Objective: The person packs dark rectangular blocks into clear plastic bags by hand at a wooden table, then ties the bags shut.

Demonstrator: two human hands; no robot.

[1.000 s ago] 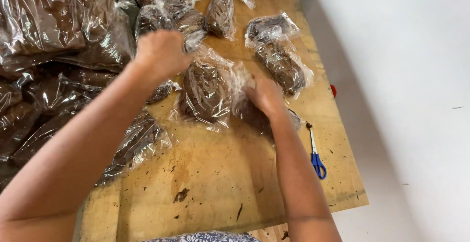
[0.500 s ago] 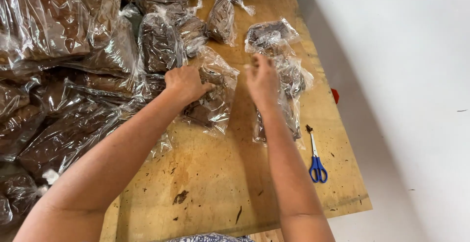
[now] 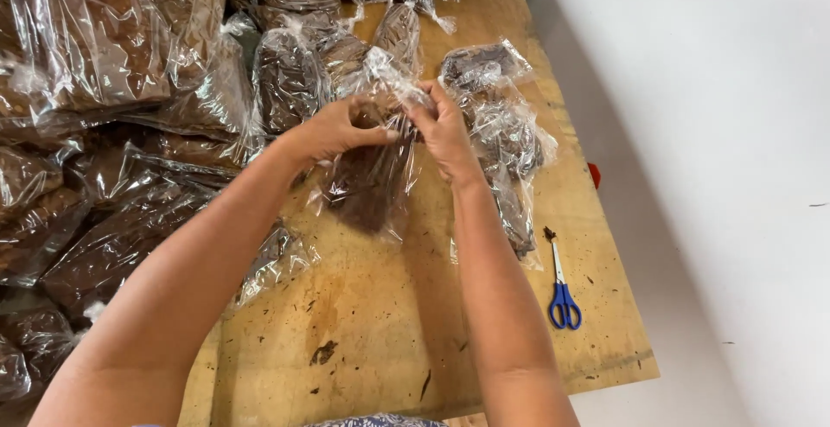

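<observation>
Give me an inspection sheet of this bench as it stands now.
Surface: wooden board, stained, with dark crumbs scattered on it.
Job's things: clear plastic bag of dark brown material, lifted off the board, its neck pinched between both hands.
Clutter: many filled clear bags piled at the left and the far end; more bags beside the right hand; blue-handled scissors near the right edge.
Grippers: left hand and right hand both closed on the bag's top.
Cables: nothing seen.
Surroundings: pale floor; small red object at the board's edge.
</observation>
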